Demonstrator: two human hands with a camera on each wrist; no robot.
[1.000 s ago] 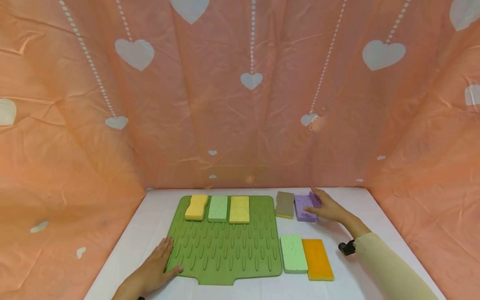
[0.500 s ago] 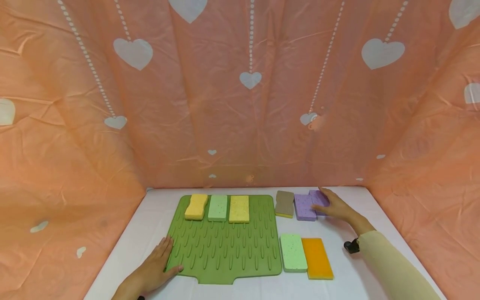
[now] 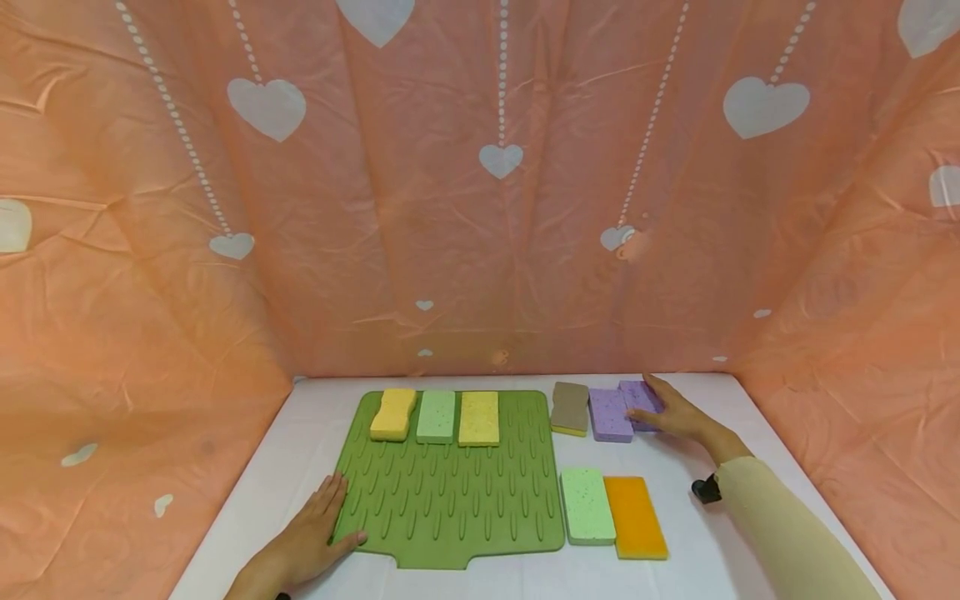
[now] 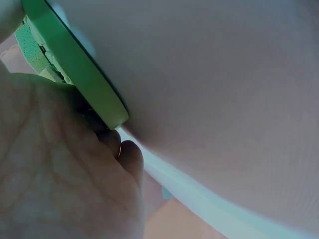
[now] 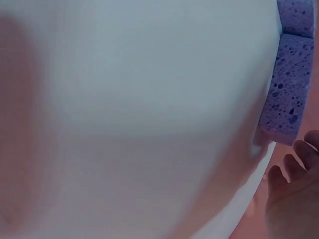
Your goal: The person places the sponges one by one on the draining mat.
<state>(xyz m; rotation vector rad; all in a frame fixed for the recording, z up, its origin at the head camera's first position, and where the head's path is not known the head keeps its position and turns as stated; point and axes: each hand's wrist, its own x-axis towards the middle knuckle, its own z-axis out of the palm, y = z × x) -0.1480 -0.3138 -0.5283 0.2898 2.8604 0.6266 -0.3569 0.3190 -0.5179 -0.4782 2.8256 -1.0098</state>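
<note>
In the head view, my left hand (image 3: pixel 307 533) rests at the left edge of a green ridged mat (image 3: pixel 450 508), its fingers extended along the edge and its thumb over the near corner. My right hand (image 3: pixel 678 417) is at the right-hand purple sponge (image 3: pixel 637 396), its thumb over the near part and its fingers by the far right edge. The right wrist view shows fingertips (image 5: pixel 276 174) just beside the end of that pitted sponge (image 5: pixel 289 89). Another purple sponge (image 3: pixel 611 415) lies directly to its left, slightly nearer.
On the mat's far part lie a wavy yellow-orange sponge (image 3: pixel 393 414), a light green one (image 3: pixel 436 417) and a yellow one (image 3: pixel 478 418). Right of the mat are a grey-topped sponge (image 3: pixel 570 407), another light green sponge (image 3: pixel 587 506) and an orange one (image 3: pixel 636 518).
The right-hand purple sponge, tilted up in my right hand earlier, now lies flat beside the other purple one. The right hand has shifted rightward with its fingers loosened; the left hand stays put.
</note>
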